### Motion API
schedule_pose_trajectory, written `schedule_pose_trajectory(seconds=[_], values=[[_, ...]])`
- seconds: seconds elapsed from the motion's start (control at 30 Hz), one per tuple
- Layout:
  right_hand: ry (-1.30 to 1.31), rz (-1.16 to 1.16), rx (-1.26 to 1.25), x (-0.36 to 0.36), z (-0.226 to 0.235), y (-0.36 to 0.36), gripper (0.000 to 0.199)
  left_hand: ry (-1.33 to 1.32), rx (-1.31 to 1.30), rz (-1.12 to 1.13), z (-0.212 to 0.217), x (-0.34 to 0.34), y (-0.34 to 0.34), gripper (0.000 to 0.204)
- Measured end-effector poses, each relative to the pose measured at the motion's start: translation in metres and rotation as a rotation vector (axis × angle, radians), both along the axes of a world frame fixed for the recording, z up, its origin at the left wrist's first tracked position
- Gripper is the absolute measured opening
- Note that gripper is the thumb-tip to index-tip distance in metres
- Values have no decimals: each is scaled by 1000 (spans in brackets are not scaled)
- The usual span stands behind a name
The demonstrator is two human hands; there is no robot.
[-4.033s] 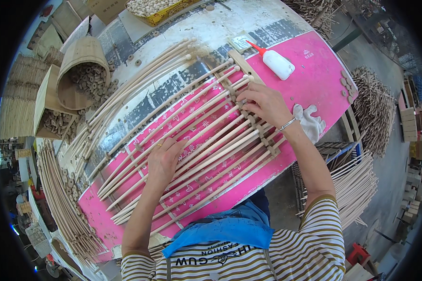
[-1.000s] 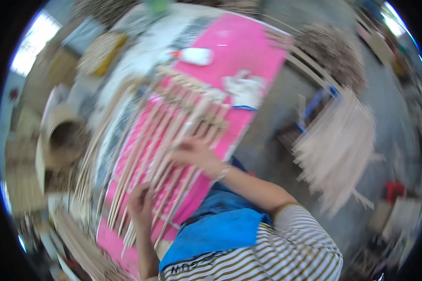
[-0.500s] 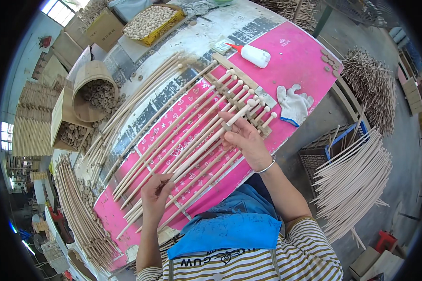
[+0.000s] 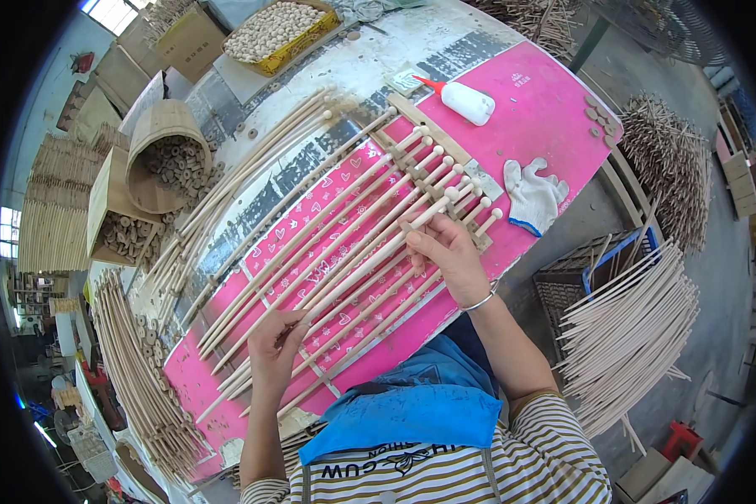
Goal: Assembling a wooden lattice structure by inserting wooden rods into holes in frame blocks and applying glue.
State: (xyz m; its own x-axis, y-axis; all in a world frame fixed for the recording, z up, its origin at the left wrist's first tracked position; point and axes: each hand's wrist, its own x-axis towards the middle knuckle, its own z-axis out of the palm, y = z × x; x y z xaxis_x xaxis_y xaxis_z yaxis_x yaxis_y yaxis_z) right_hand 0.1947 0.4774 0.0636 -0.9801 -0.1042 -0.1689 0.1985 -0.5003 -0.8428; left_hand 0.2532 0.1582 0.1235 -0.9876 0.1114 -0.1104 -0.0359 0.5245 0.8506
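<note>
A pale wooden stick [image 4: 354, 284] lies slantwise across my front, with a round wooden ball [image 4: 452, 193] at its far end and a small disc [image 4: 408, 226] round it below the ball. My right hand [image 4: 452, 256] closes on the stick beside the disc, thumb and fingers pinching. Farther down the same stick, my left hand [image 4: 275, 343] pinches it between thumb and fingers. Under it, several similar ball-tipped sticks rest side by side in a notched wooden rack [image 4: 410, 111] on the pink table cover [image 4: 539, 94].
A white glue bottle [image 4: 469, 102] with a red nozzle and a white glove [image 4: 532, 195] lie beyond the rack. At left, a wooden bucket [image 4: 166, 133] and a box [image 4: 109, 210] hold discs. A yellow basket [image 4: 298, 49] holds balls. Stick bundles [image 4: 634, 332] rest on a crate at right.
The view has shifted slightly, so the table things sit a little farther right. Both hands keep their hold on the stick, with hardly any movement.
</note>
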Motion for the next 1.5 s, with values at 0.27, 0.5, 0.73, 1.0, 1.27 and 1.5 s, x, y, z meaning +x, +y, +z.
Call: schedule_pose_trajectory(seconds=[0.27,0.5,0.73,1.0,1.27,1.5], values=[[-30,-97,195,-8,-9,4,31,122,-44,11,-11,-25,-4,16],[26,-91,214,-7,-4,10,27,367,-219,-17,-28,-120,2,9],[-10,-64,208,-10,4,10,27,319,-197,-28,-76,-171,2,14],[-20,-60,216,-19,7,11,26,263,-252,-36,-88,-180,11,14],[86,25,396,-48,18,18,23,300,-313,-47,-84,-186,13,14],[550,51,1274,-201,-8,38,22,352,-322,-74,-99,-187,7,14]])
